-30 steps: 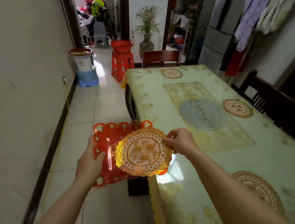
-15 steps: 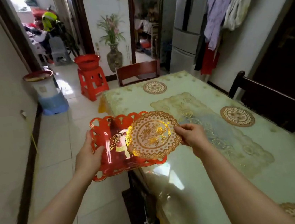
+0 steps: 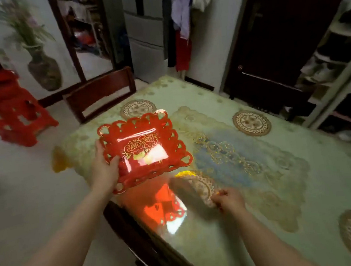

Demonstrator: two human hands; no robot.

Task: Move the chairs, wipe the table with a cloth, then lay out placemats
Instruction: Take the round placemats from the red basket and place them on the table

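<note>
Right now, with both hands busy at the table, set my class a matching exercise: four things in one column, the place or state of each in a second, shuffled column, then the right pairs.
Column one
1. red tray
2. blurred gold placemat
3. red stool
4. wooden chair

Column two
A. stands on the floor, left of the table
B. pinched at its edge by the right hand
C. stands at the table's far end
D. gripped by the left hand

Pairs: 1-D, 2-B, 3-A, 4-C
</note>
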